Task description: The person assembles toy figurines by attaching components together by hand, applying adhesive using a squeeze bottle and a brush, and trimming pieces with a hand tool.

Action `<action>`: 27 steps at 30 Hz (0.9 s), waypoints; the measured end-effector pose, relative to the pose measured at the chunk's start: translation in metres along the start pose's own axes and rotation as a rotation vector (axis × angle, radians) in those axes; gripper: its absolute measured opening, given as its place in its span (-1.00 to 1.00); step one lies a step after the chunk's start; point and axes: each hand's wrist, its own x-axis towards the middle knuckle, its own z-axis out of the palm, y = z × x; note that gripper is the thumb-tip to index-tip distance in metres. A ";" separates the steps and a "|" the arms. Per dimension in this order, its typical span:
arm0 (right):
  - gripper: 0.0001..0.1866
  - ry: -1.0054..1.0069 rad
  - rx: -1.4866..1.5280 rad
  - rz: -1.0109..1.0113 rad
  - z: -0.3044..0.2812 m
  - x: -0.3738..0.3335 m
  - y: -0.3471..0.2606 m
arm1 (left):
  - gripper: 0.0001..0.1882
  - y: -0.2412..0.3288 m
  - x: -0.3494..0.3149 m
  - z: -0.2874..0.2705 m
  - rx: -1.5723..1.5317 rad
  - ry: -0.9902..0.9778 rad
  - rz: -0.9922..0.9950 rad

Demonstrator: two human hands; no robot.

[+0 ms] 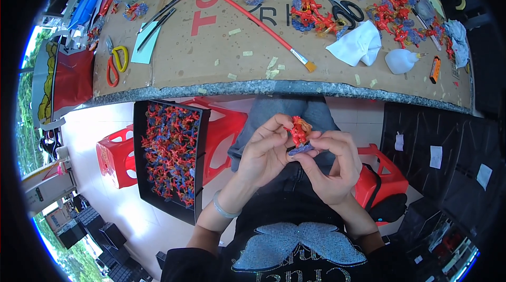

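Observation:
Over my lap, in front of the table edge, both hands hold one small red figurine (299,133) with an orange-yellow top and a bluish-purple base. My left hand (267,150) pinches its upper left side between thumb and fingers. The thumb and fingers of my right hand (333,163) close on its base from the right. Fingertips cover parts of the figurine. Left of my arm, a black tray (199,160) is filled with many similar red and purple figurines (168,150).
On the cardboard-covered table (179,65) lie a red-handled brush (263,27), black scissors (345,12), red-yellow scissors (114,63), tweezers (156,29), a white cloth (358,44), a squeeze bottle (401,61) and more figurines (313,15). Red stools (117,158) stand below; black crates (427,145) are at right.

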 end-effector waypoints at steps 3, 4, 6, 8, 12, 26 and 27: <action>-0.62 -0.016 -0.039 -0.019 -0.001 0.003 -0.001 | -0.76 0.001 -0.002 0.002 0.122 -0.006 0.021; -0.64 -0.045 -0.011 0.026 -0.002 0.001 0.001 | -0.71 0.003 -0.004 0.004 0.250 0.048 0.016; -0.66 -0.073 0.014 0.071 -0.005 -0.004 0.010 | -0.65 0.005 -0.004 0.014 0.377 0.101 0.010; -0.73 -0.077 0.395 0.359 -0.007 -0.010 0.022 | -0.59 0.006 -0.002 0.028 0.624 0.139 0.116; -0.86 -0.075 1.152 0.872 -0.017 -0.005 0.026 | -0.63 0.009 -0.002 0.025 0.870 0.148 0.231; -0.79 -0.156 1.425 1.219 -0.016 -0.006 0.026 | -0.80 0.011 -0.007 0.012 1.039 0.166 0.245; -0.79 -0.142 1.415 1.244 -0.015 -0.007 0.026 | -0.80 0.011 -0.008 0.013 1.038 0.170 0.250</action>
